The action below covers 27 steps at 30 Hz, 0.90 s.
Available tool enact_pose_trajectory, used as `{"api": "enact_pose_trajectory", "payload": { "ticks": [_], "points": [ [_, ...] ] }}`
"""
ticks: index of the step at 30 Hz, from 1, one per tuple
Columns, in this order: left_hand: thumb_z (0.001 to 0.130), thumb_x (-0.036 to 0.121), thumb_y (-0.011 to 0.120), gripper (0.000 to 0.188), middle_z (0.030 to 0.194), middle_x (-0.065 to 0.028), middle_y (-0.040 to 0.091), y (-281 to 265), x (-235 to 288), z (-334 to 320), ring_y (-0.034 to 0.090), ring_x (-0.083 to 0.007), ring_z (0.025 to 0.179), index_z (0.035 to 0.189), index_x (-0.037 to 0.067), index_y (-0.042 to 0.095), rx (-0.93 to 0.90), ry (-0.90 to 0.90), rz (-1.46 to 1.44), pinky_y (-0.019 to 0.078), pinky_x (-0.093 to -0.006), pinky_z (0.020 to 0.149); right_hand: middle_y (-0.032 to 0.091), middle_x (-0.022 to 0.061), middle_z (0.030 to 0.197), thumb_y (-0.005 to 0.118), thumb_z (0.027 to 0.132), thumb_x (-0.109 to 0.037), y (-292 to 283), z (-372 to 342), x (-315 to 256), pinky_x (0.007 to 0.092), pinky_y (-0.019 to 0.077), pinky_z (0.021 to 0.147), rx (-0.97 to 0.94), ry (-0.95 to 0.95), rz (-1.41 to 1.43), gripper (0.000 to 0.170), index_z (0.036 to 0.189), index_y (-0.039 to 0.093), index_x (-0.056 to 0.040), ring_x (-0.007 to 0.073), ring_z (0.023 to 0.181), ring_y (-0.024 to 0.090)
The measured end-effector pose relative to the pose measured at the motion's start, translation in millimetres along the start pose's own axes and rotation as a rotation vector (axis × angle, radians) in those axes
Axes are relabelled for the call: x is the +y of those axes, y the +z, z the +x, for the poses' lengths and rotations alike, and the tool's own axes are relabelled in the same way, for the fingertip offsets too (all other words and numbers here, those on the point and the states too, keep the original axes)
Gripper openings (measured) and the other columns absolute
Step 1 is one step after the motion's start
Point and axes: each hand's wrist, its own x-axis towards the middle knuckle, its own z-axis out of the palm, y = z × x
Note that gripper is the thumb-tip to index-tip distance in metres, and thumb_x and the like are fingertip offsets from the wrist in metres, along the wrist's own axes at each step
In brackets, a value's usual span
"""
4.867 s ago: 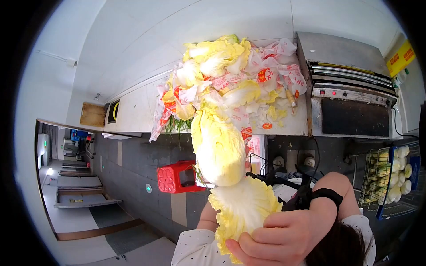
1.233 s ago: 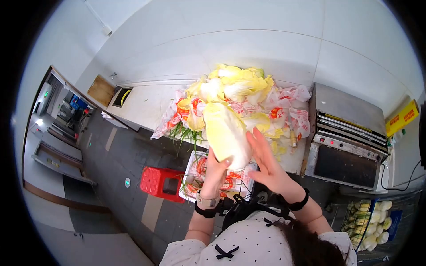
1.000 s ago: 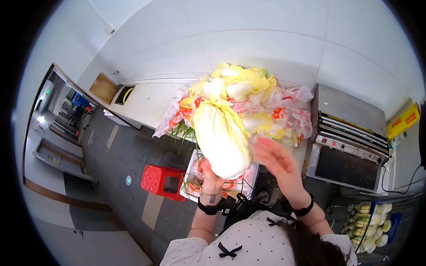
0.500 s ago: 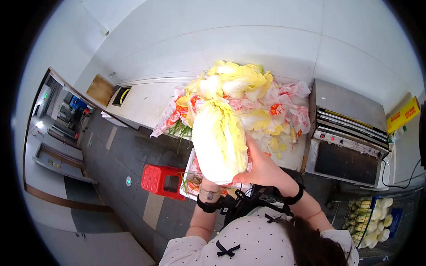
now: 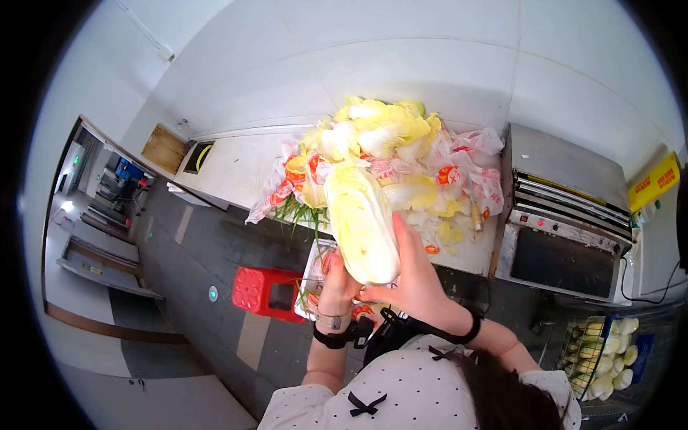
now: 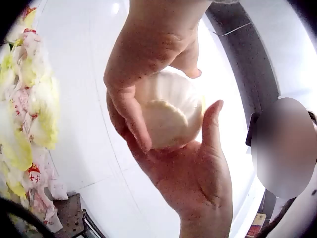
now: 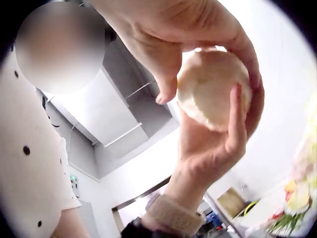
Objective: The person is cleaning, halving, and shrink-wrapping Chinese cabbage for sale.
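Observation:
A pale yellow-and-white napa cabbage (image 5: 362,226) is held up in front of the body, its white base toward the person. My left hand (image 5: 338,283) grips it from below and the left, mostly hidden behind it in the head view. Along its right side lies my right hand (image 5: 419,283), thumb under the base. Both wrist views look up at the round cut base (image 6: 168,121), with the fingers of both hands wrapped about it. Behind the cabbage, loose cabbage leaves (image 5: 387,129) lie heaped on printed plastic bags (image 5: 466,154) on the counter.
A white box (image 5: 312,276) stands below the counter beside a red stool (image 5: 265,292). Green stalks (image 5: 297,213) hang over the counter edge. A wrapping machine (image 5: 566,215) stands to the right. Lower right, a wire cart (image 5: 588,358) holds several cabbages.
The right hand earlier held a detached leaf, which it holds no more. Since half a second ago the cabbage has been turned and lowered away from the camera, with both hands around it.

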Motion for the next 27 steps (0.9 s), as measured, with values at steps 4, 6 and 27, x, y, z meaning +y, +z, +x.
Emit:
{"api": "enact_pose_trajectory", "payload": {
  "ticks": [4,6,27],
  "points": [
    [0.082,0.059,0.046,0.078,0.135,-0.0145,0.037,-19,-10,3,0.041,-0.0290,0.121,0.137,0.007,0.025,-0.112,0.039,-0.211,0.0383,-0.0437,0.097,0.053,0.0122,0.112,0.055,0.083,-0.014,-42,9,-2,0.0328,0.0426,0.085,-0.269,0.018,0.225,0.046,0.126,0.042,-0.0043,0.0258,0.101,0.053],
    [0.082,0.057,0.047,0.078,0.136,-0.0147,0.036,-26,-16,4,0.041,-0.0296,0.121,0.137,0.008,0.024,-0.083,-0.029,-0.263,0.0382,-0.0434,0.097,0.055,0.0129,0.109,0.051,0.086,-0.013,-47,23,10,0.0307,0.0425,0.083,-0.230,0.024,0.290,0.039,0.123,0.045,-0.0039,0.0233,0.097,0.054],
    [0.085,0.052,0.040,0.070,0.134,-0.0164,0.039,-25,-20,-4,0.043,-0.0327,0.119,0.136,0.005,0.027,-0.192,-0.277,-0.271,0.0362,-0.0475,0.098,0.061,0.0076,0.095,0.063,0.076,-0.005,-62,119,31,0.0295,0.0433,0.081,-0.617,-0.235,0.194,0.011,0.084,0.057,-0.0006,0.0166,0.092,0.056]
  ]
}}
